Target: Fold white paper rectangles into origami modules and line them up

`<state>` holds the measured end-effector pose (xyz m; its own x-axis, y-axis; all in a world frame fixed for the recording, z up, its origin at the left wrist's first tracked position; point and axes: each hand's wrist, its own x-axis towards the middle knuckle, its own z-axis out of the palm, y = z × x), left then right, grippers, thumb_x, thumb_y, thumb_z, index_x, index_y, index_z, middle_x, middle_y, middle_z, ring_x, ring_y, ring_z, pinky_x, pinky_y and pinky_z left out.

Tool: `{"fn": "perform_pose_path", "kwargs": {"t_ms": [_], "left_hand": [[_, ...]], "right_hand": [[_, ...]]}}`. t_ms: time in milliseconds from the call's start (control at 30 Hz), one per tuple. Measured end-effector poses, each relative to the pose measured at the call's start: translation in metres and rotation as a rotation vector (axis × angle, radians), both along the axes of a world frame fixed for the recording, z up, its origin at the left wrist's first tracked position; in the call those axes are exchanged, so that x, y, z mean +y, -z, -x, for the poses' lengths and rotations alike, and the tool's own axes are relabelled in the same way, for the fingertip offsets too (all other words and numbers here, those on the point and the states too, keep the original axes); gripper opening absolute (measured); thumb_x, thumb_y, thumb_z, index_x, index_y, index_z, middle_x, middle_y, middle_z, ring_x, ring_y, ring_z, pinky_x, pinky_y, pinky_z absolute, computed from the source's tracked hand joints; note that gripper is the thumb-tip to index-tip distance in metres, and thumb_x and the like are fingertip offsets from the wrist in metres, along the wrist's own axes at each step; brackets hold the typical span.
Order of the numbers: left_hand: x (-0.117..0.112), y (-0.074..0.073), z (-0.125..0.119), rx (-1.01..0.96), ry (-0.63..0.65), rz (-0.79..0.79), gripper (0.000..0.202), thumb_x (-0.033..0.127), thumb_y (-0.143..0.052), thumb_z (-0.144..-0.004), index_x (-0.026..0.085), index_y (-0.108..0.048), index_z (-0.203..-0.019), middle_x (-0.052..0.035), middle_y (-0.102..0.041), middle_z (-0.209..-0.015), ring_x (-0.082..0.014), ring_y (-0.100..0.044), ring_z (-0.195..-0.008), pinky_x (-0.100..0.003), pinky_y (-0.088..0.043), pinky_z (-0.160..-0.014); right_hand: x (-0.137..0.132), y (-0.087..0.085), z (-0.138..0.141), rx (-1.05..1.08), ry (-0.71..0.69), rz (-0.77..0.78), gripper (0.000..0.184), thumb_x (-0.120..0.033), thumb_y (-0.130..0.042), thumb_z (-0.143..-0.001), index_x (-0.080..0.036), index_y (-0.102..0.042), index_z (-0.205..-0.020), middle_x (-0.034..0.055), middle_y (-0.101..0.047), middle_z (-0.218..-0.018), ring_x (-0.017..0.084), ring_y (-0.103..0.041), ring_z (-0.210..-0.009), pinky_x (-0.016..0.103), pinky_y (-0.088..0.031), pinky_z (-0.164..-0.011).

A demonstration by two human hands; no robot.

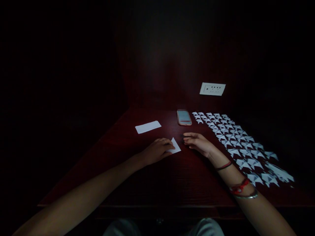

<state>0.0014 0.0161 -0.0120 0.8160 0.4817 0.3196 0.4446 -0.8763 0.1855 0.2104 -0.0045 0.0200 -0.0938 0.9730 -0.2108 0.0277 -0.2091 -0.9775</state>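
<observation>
My left hand (158,150) rests on the dark red table, its fingers pressed together over a piece of white folded paper (176,146). One pointed corner of this paper shows past the fingertips; the rest lies hidden under the hand. To the right of it, my right hand (197,143) is apart from the paper, fingers loosely spread and holding nothing. Beyond my left hand lies a stack of white paper strips (148,127).
A phone (184,117) lies near the back of the table (147,183). Rows of folded white paper pieces (235,143) cover the right side, with a bundle of paper strips (280,172) near their front end. A socket panel (212,89) is on the back wall.
</observation>
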Motion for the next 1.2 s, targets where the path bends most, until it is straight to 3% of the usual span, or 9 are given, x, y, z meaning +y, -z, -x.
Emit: {"fn": "perform_pose_path", "kwargs": {"t_ms": [267,500,600,733,867,1000,1200], "left_hand": [[0.003,0.006,-0.001,-0.004,0.088,-0.014,0.023,0.02,-0.038,-0.086,0.025,-0.049,-0.105,0.002,-0.054,-0.105,-0.0125,-0.045,-0.099,-0.031,-0.031,-0.086],[0.008,0.009,0.003,-0.022,0.19,-0.07,0.028,0.013,-0.04,-0.083,0.024,-0.048,-0.108,-0.0008,-0.052,-0.111,-0.0132,-0.046,-0.101,-0.032,-0.033,-0.084],[0.01,0.008,0.004,-0.015,0.212,-0.062,0.032,0.008,-0.04,-0.082,0.025,-0.047,-0.108,-0.0008,-0.051,-0.112,-0.0128,-0.047,-0.099,-0.033,-0.032,-0.085],[0.01,0.005,0.006,0.025,0.19,-0.062,0.035,0.005,-0.04,-0.08,0.024,-0.047,-0.108,-0.0017,-0.046,-0.116,-0.0144,-0.045,-0.102,-0.033,-0.034,-0.086],[0.01,0.005,0.009,0.054,0.178,-0.069,0.035,0.006,-0.037,-0.082,0.021,-0.043,-0.113,-0.0042,-0.045,-0.118,-0.016,-0.04,-0.108,-0.034,-0.033,-0.088],[0.011,0.008,0.011,0.072,0.139,-0.101,0.034,0.01,-0.037,-0.083,0.021,-0.04,-0.116,-0.0042,-0.044,-0.119,-0.0176,-0.034,-0.113,-0.036,-0.03,-0.091],[0.01,0.008,0.01,0.081,0.065,-0.109,0.028,0.015,-0.038,-0.085,0.023,-0.046,-0.111,-0.0023,-0.045,-0.117,-0.0176,-0.035,-0.111,-0.035,-0.03,-0.09]], "right_hand": [[0.0,-0.002,0.001,0.286,0.012,0.158,0.032,-0.004,-0.049,-0.068,-0.017,-0.049,-0.098,0.0047,-0.06,-0.078,0.012,-0.06,-0.063,0.02,-0.045,-0.052],[0.009,0.01,0.002,0.25,-0.045,0.125,0.027,-0.005,-0.054,-0.065,-0.015,-0.053,-0.09,0.003,-0.06,-0.072,0.01,-0.058,-0.063,0.016,-0.041,-0.048],[0.015,0.02,0.005,0.005,-0.078,-0.049,0.022,-0.009,-0.058,-0.061,-0.014,-0.057,-0.082,0.0004,-0.059,-0.067,0.006,-0.053,-0.055,0.015,-0.038,-0.045],[0.025,0.031,0.003,-0.406,-0.071,-0.366,0.013,-0.013,-0.059,-0.06,-0.013,-0.06,-0.073,0.0,-0.059,-0.065,0.008,-0.052,-0.057,0.019,-0.041,-0.054],[0.022,0.028,0.0,-0.703,-0.087,-0.589,0.011,-0.015,-0.056,-0.064,-0.015,-0.062,-0.072,0.001,-0.06,-0.065,0.011,-0.053,-0.059,0.022,-0.041,-0.058],[0.011,0.02,0.001,-0.808,-0.231,-0.824,0.013,-0.014,-0.051,-0.069,-0.017,-0.063,-0.072,0.0017,-0.062,-0.072,0.011,-0.055,-0.066,0.023,-0.041,-0.065],[0.005,0.017,0.002,-0.821,-0.473,-0.961,0.018,-0.012,-0.046,-0.075,-0.018,-0.063,-0.078,0.0036,-0.062,-0.084,0.013,-0.056,-0.078,0.026,-0.041,-0.074]]}}
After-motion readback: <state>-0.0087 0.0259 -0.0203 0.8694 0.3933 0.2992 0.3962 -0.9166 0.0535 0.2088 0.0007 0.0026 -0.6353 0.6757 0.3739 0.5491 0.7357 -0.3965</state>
